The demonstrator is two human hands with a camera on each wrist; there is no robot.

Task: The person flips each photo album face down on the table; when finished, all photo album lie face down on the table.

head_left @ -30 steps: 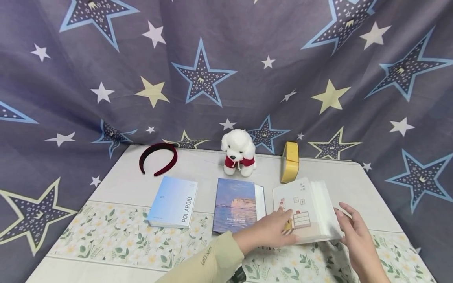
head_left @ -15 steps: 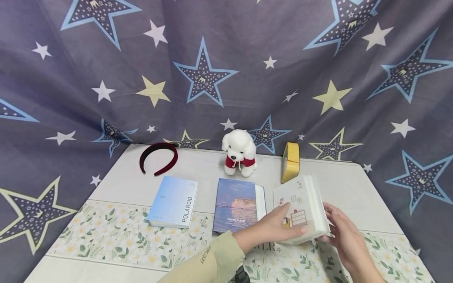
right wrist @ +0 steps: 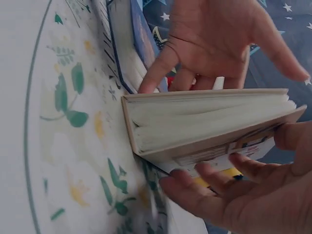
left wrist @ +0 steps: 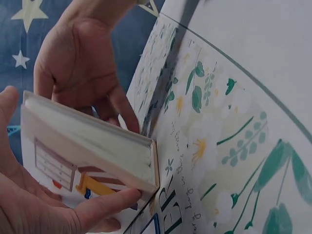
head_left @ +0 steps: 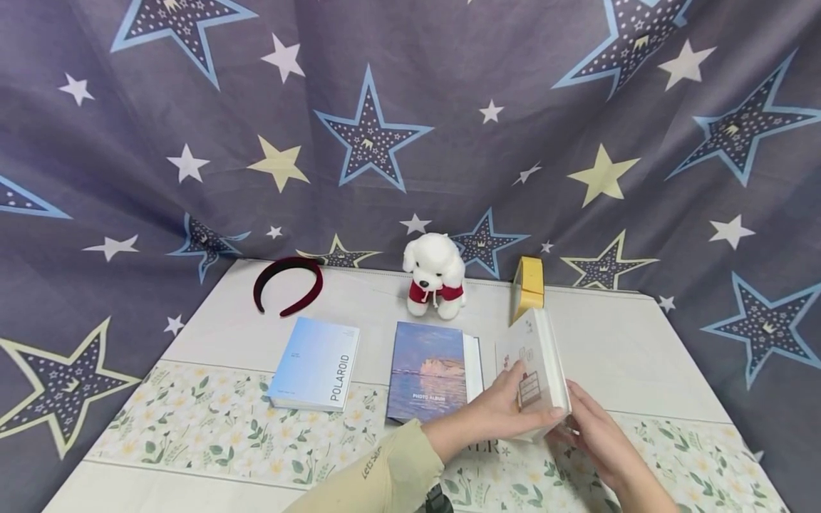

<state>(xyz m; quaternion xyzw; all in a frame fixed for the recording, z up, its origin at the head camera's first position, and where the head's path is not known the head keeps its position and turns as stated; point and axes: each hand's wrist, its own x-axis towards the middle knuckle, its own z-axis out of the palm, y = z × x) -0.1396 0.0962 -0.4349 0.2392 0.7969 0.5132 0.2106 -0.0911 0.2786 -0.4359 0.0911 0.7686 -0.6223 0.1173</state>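
A photo album [head_left: 539, 356] with a room drawing on its cover stands tilted on edge at the right of the table, between both hands. In the head view my left hand [head_left: 509, 410] lies spread against the front cover, its thumb [head_left: 545, 417] stretched across the lower part. From the other side my right hand [head_left: 596, 431] touches the back cover. The left wrist view shows the left fingers [left wrist: 107, 207] straight along the printed cover. In the right wrist view the right fingers [right wrist: 209, 187] rest lightly along the opposite cover, with the page block [right wrist: 204, 119] between the covers.
A seascape photo album [head_left: 426, 370] lies just left of the hands, and a blue album marked Polaroid [head_left: 314, 363] further left. Behind stand a white toy dog [head_left: 436, 274] and a yellow strap-like band [head_left: 529, 288]. A dark red headband [head_left: 288, 267] lies at the back left.
The album has swung up from lying nearly flat and spread to standing on edge with its covers closer together. My right hand has moved left along with it; the left hand stays against the front cover.
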